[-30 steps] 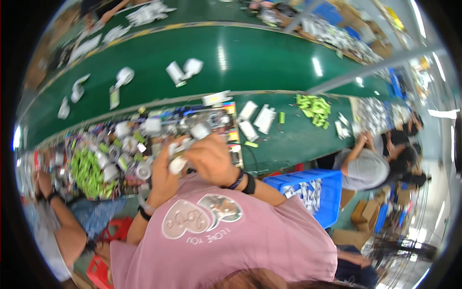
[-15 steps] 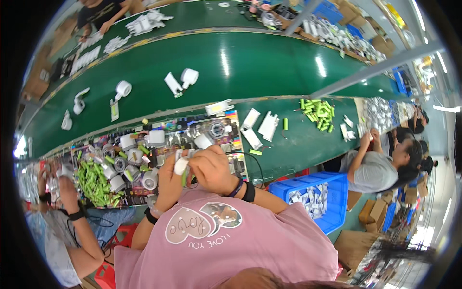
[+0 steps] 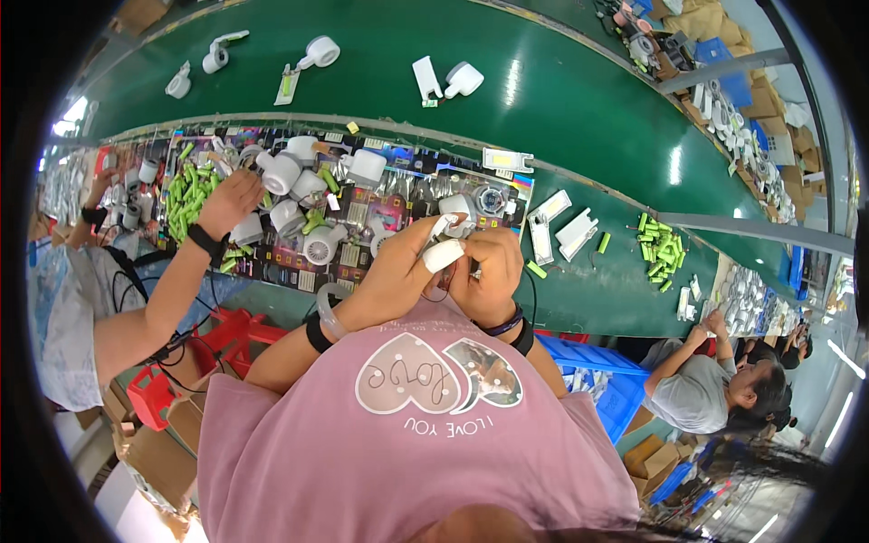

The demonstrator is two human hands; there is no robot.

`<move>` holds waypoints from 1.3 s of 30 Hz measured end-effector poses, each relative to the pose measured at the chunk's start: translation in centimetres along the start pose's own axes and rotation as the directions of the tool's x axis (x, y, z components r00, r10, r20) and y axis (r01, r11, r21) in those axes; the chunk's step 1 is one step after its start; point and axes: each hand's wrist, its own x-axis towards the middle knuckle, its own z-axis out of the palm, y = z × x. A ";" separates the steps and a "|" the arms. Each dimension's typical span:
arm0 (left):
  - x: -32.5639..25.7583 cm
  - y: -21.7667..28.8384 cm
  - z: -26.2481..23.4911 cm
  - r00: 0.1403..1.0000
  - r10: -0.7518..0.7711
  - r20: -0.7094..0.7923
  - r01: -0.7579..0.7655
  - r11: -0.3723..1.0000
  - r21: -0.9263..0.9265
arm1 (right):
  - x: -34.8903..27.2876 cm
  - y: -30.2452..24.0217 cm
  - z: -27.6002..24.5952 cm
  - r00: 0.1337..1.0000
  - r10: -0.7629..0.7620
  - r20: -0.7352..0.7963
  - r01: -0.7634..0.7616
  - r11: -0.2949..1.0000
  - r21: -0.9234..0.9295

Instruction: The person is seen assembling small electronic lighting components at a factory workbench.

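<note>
Close together in front of my chest, both hands work at a small white-and-grey plastic part [image 3: 453, 226]. My left hand [image 3: 385, 282] is closed around its side, and a white wrap [image 3: 444, 256] covers the thumb. Pinched fingers of my right hand [image 3: 489, 276] meet the left thumb; what lies between them is mostly hidden. A thin reddish wire [image 3: 435, 294] shows below the fingers. Just beyond the hands lie a round fan housing [image 3: 491, 201] and a white cylindrical housing [image 3: 458, 206]. Another white fan body [image 3: 321, 244] rests left of my left hand.
At left, a co-worker's hand [image 3: 231, 204] reaches into white fan bodies beside green battery cells [image 3: 187, 201]. On the right are white flat covers [image 3: 577, 233] and a green cell heap [image 3: 662, 252]. A blue crate [image 3: 625, 398] stands low right. Fan assemblies [image 3: 463, 80] lie on the far green surface.
The view has swung, so the bench sits further right and higher. My hands remain together at the white part. At left, the co-worker's hand has reached into the fan bodies.
</note>
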 end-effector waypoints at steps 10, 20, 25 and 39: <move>-1.4 0.1 0.0 0.996 -0.062 -0.058 0.053 0.989 -0.139 | -0.9 -1.2 0.4 0.998 -0.046 0.048 0.048 0.998 -0.038; -1.9 -1.6 -1.1 0.995 -0.101 0.014 0.102 0.967 -0.232 | -0.8 -2.1 0.4 0.992 -0.025 0.122 0.032 0.998 -0.058; -1.2 -1.5 -1.9 0.996 -0.065 0.061 0.078 0.963 -0.259 | 0.0 -2.0 -0.1 0.980 0.056 0.192 -0.069 0.996 0.061; 6.5 2.9 -11.4 0.953 0.042 -0.301 -0.033 0.999 0.034 | 11.7 13.7 6.6 0.638 0.140 0.758 -0.089 0.990 -0.108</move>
